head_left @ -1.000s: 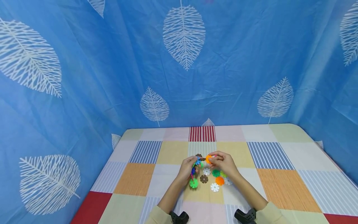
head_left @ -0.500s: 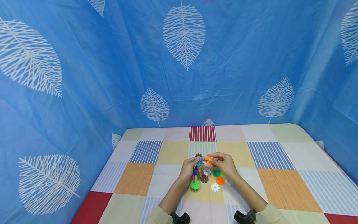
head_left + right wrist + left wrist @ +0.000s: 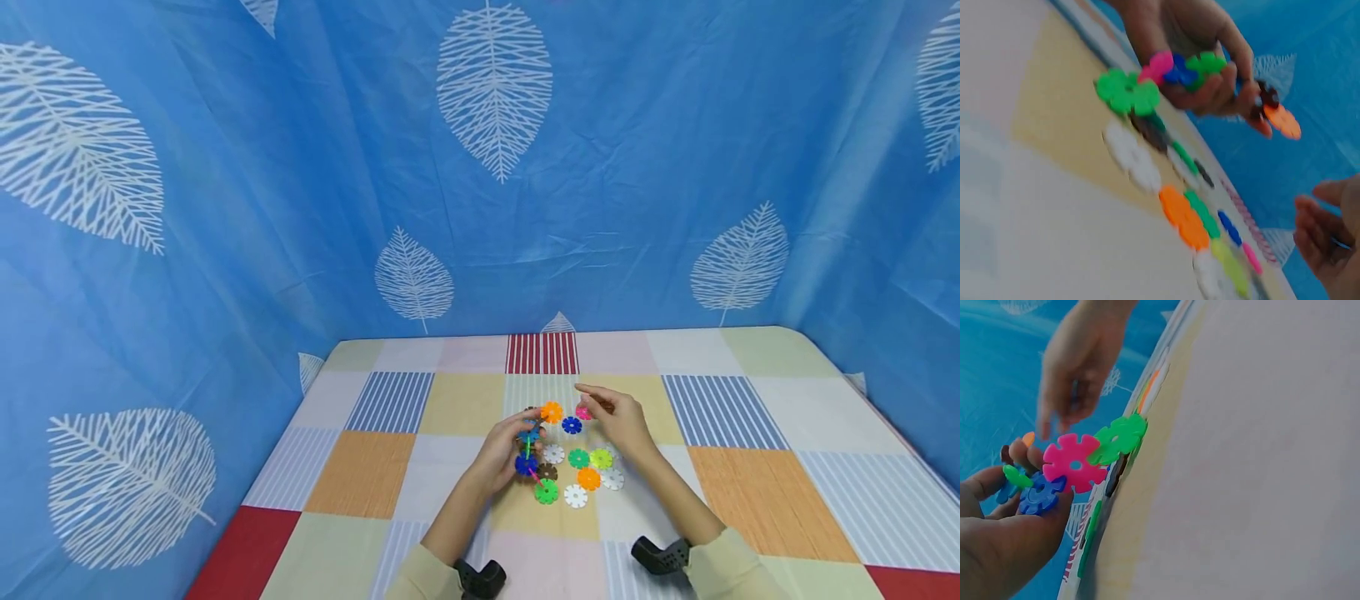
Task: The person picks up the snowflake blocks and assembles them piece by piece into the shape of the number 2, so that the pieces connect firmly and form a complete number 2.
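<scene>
My left hand (image 3: 501,450) grips a chain of notched plastic snowflake discs. A green disc (image 3: 547,492) hangs at its near end, followed by a pink disc (image 3: 1072,462) and a dark blue disc (image 3: 526,464). Green and light blue discs sit among the fingers, partly covered. At the far end, a brown disc (image 3: 1268,94) carries an orange disc (image 3: 552,412) that sticks out past the fingertips. To the right, my right hand (image 3: 622,425) holds nothing. Its loosely bent fingers hover close by a loose pink disc (image 3: 583,412).
Several loose discs lie on the patchwork cloth between the hands: blue (image 3: 572,425), teal green (image 3: 578,458), yellow-green (image 3: 602,459), orange (image 3: 588,479), white (image 3: 576,497) and brown (image 3: 548,472). A blue curtain (image 3: 600,167) with white leaves encloses the back and sides.
My right hand has let go of the orange disc and moved right, uncovering the blue and pink discs. The orange disc stays on the chain, whose green end has swung right.
</scene>
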Available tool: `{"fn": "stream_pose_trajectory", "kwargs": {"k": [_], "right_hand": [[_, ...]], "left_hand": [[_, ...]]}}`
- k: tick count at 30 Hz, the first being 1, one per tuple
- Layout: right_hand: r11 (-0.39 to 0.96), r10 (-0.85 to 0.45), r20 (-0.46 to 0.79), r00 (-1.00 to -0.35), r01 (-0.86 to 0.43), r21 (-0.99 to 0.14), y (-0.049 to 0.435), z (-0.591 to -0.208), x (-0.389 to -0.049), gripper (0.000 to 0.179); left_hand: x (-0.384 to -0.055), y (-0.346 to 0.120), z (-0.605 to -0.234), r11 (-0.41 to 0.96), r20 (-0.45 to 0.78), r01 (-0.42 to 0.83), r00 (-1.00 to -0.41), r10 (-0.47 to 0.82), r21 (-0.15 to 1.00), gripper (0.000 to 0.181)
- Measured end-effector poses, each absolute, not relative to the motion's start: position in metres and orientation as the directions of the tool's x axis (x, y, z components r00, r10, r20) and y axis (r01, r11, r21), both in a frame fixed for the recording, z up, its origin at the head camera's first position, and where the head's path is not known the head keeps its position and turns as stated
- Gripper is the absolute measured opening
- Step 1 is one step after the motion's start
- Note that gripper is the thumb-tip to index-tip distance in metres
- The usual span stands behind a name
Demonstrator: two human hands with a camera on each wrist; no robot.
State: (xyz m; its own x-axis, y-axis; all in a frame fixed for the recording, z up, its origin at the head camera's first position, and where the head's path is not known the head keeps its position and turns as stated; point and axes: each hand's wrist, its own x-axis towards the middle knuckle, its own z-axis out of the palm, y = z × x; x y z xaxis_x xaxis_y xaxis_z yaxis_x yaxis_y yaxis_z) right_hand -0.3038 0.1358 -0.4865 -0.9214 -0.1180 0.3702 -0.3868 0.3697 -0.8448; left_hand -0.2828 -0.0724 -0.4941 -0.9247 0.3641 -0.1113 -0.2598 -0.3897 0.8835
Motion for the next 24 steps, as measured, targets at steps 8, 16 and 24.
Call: {"fn": "stream_pose_trajectory", "kwargs": {"k": [8,16,24], "right_hand": [[0.681,-0.179,0.423,-0.888,-0.422,-0.599,0.149,-0.519,-0.319,0.03],[0.642,-0.146,0.398,-0.906,-0.393,-0.658,0.149,-0.521,-0.323,0.026],[0.243,-0.18,0.356,-0.917,-0.392,-0.887,0.141,-0.498,-0.308,0.014]], "left_hand": [[-0.287,-0.07,-0.495,-0.399,-0.191,-0.344,-0.907,0.376,0.85,0.023],[-0.286,-0.072,-0.497,-0.387,-0.154,-0.309,-0.912,0.381,0.869,0.016],[-0.285,-0.073,-0.496,-0.336,-0.161,-0.287,-0.921,0.354,0.897,0.012]]}}
